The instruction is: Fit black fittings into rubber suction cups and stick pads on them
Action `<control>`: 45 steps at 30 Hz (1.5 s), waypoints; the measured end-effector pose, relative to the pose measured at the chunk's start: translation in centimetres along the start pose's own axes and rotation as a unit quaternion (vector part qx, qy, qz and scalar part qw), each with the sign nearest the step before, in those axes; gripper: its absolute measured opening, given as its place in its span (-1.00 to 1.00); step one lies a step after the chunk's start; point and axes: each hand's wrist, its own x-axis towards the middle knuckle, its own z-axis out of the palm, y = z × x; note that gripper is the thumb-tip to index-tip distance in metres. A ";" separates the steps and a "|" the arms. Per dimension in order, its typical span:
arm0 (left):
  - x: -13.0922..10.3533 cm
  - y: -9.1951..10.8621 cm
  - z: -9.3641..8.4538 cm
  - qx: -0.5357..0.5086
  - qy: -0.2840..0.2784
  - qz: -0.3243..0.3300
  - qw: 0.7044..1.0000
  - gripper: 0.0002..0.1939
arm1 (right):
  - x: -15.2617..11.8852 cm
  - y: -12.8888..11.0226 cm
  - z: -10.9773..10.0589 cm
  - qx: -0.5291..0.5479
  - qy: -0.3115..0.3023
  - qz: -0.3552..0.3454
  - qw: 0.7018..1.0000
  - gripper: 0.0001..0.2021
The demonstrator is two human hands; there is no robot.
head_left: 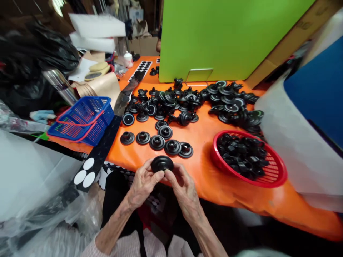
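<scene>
Between both hands, over the table's front edge, is a round black disc part (162, 163). My left hand (144, 181) grips its left side, thumb at the stub underneath. From the right, my right hand (182, 184) holds it the same way, the two thumb tips close together. Just beyond lie several black discs (157, 142) with their hollow centre stubs facing up. Farther back spreads a heap of black wheel-like parts (167, 100). To the right a red basket (278, 167) holds many small black pieces (242, 155).
The orange table (203, 142) bears a blue basket (103, 123) with a red handle at left. A green panel (211, 39) stands at the back. White sheeting (294, 142) borders the right side. Black bags (40, 64) and a metal flask (60, 84) are at far left.
</scene>
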 end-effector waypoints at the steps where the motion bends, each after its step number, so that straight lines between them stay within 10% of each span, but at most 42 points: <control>1: 0.3 0.2 -0.6 0.006 0.005 0.000 1.000 -0.61 | 0.5 0.0 0.5 0.000 -0.015 -0.003 1.000 -0.65; 7: 3.4 1.8 -4.2 0.181 0.096 0.008 0.979 -0.46 | 2.2 0.9 2.8 -0.071 0.041 -0.024 0.996 -0.48; 11: 6.2 4.2 -5.0 0.503 0.233 0.098 0.827 -0.52 | 2.4 2.6 2.8 -0.076 0.027 -0.058 0.995 -0.58; 17: 14.7 7.7 -4.6 0.717 0.244 0.072 0.649 -0.62 | 1.3 2.6 2.2 -0.113 0.023 -0.106 0.988 -0.71; 24: 20.0 7.1 -5.6 0.688 0.224 0.056 0.688 -0.57 | -0.6 -4.2 -6.5 -0.252 0.098 -0.206 0.940 -0.84; 29: 19.7 8.6 -6.0 0.629 0.240 0.068 0.736 -0.68 | 3.9 -4.6 -16.0 -0.527 0.266 -0.204 0.781 -0.70; 33: 17.8 11.1 -4.5 0.411 0.236 0.075 0.877 -0.85 | 7.5 -2.3 -19.8 -0.634 0.265 -0.143 0.712 -0.74; 37: 13.6 12.3 -3.0 0.083 0.146 0.020 0.986 -0.91 | 7.3 -2.8 -20.2 -0.635 0.275 -0.125 0.711 -0.75; 40: 9.1 10.8 -1.9 -0.115 0.125 -0.054 0.984 -0.94 | 5.0 -4.5 -18.2 -0.598 0.275 -0.195 0.727 -0.70; 45: 2.9 4.9 0.1 -0.205 0.045 -0.227 0.951 -0.81 | 1.4 -2.9 -11.0 -0.404 0.129 -0.249 0.870 -0.79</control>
